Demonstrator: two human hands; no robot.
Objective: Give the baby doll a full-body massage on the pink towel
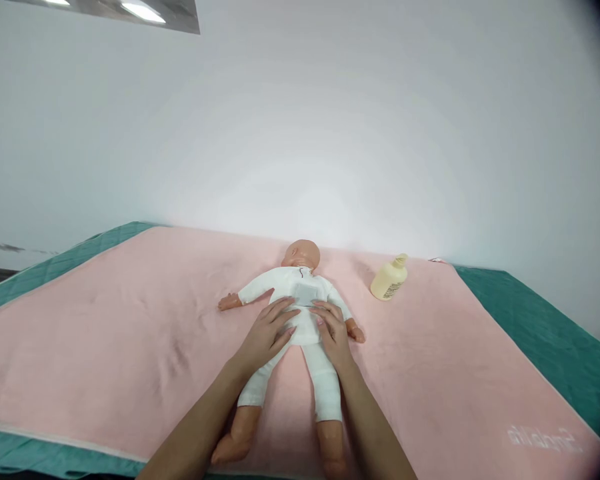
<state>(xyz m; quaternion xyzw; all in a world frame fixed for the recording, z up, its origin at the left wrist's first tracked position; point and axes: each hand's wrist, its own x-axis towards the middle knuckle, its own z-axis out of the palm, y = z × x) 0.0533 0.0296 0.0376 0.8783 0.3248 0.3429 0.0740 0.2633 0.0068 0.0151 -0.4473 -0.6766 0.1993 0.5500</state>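
A baby doll [305,330] with a white cloth body lies stretched out, its head toward the wall and its feet toward me. Its head is turned face down or away. A pale grey patch [307,294] shows on the upper part of its torso. On the left side of the torso rests my left hand [269,331], laid flat with its fingers extended. My right hand [333,328] lies on the right side in the same way, fingers stretched inward. The fingertips of both hands are close together just below the patch. Neither hand grips anything.
A pale yellow pump bottle [389,279] stands tilted in view to the right of the doll. Beneath everything is a pink towel [130,347] over a green cover [545,327]. A white wall [320,120] rises directly behind the far edge.
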